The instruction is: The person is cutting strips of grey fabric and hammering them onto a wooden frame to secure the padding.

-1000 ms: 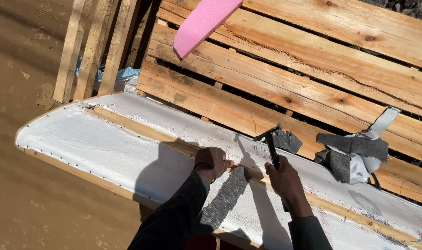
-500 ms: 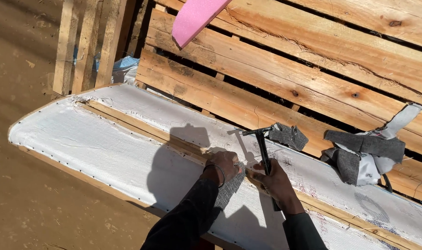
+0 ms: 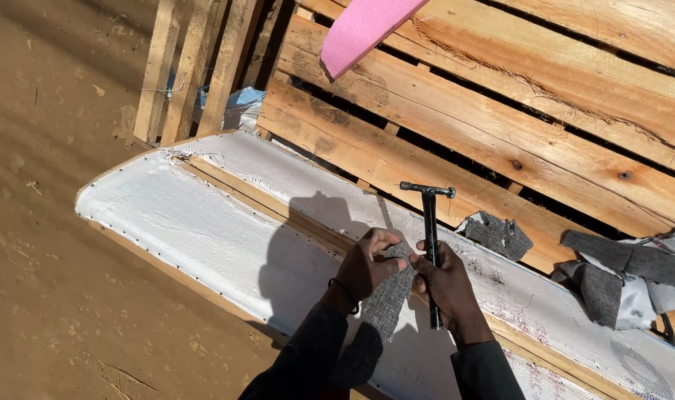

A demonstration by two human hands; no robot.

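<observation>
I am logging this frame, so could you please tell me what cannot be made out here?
Head view:
- Lower end of the hammer: hidden behind the right hand.
- Any tack at the left hand: too small, in shadow.
- Grey fabric pile: cut off by the right edge.

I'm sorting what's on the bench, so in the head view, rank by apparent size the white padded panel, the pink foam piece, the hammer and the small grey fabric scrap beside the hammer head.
1. White padded panel, by far the largest.
2. Pink foam piece, though the frame cuts it off.
3. Hammer, longer than the scrap but thin.
4. Grey fabric scrap, smallest.
</observation>
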